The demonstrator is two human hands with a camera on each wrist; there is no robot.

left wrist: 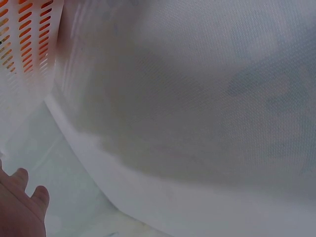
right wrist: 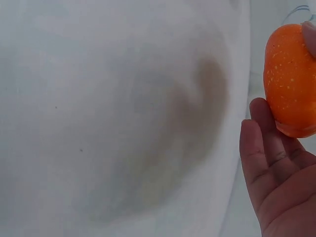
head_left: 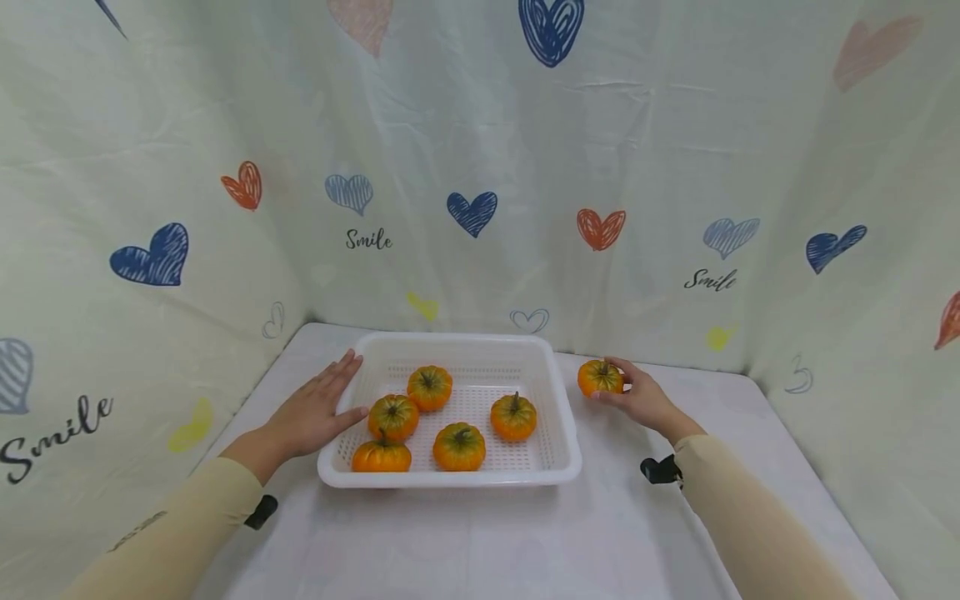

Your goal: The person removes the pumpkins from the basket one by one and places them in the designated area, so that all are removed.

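Observation:
Small orange pumpkins, several of them, such as the one at the front middle (head_left: 459,447), lie in a white plastic basket (head_left: 450,480) with slotted sides. My left hand (head_left: 310,414) is at the basket's left side, fingers spread and straight, the thumb reaching over the rim; only part of that hand shows in the left wrist view. To the right of the basket, my right hand (head_left: 647,403) holds another pumpkin (head_left: 596,378) between thumb and fingers. In the right wrist view this pumpkin (right wrist: 290,81) appears raised off the table, with some fingers extended beneath it.
A white cloth covers the table (head_left: 465,542). Behind and at both sides hangs a pale curtain (head_left: 480,275) printed with hearts and the word Smile, close to the table's back edge. Dark wrist devices, one at the right cuff (head_left: 660,470), sit under both sleeves.

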